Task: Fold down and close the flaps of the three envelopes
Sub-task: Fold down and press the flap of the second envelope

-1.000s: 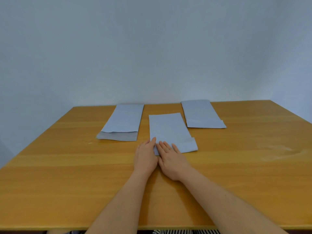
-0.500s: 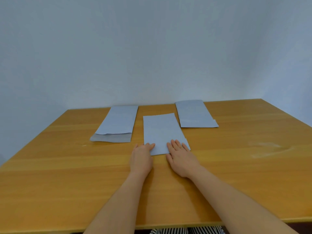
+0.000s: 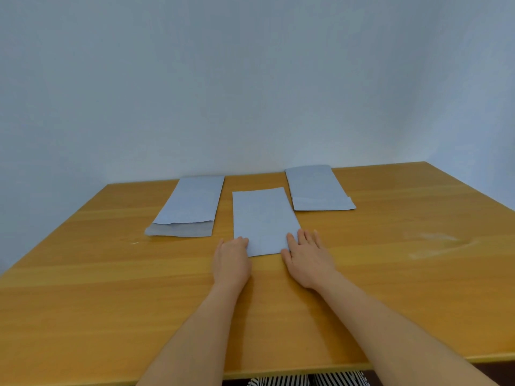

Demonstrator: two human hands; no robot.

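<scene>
Three pale blue-grey envelopes lie on the wooden table (image 3: 390, 274). The middle envelope (image 3: 263, 218) is nearest me and lies flat. My left hand (image 3: 231, 260) presses flat on its near left corner, and my right hand (image 3: 308, 259) presses flat on its near right corner, fingers spread. The left envelope (image 3: 189, 207) has its flap unfolded toward me, showing the darker inside. The right envelope (image 3: 316, 188) has its flap folded over at the near end.
A plain light wall rises behind the table's far edge. The table's front edge runs just below my forearms. A pale scuffed patch (image 3: 434, 243) marks the wood to the right.
My hands slid apart along the middle envelope's near edge, from touching at its left corner to one on each corner. The small tab at its near right edge is now out of sight.
</scene>
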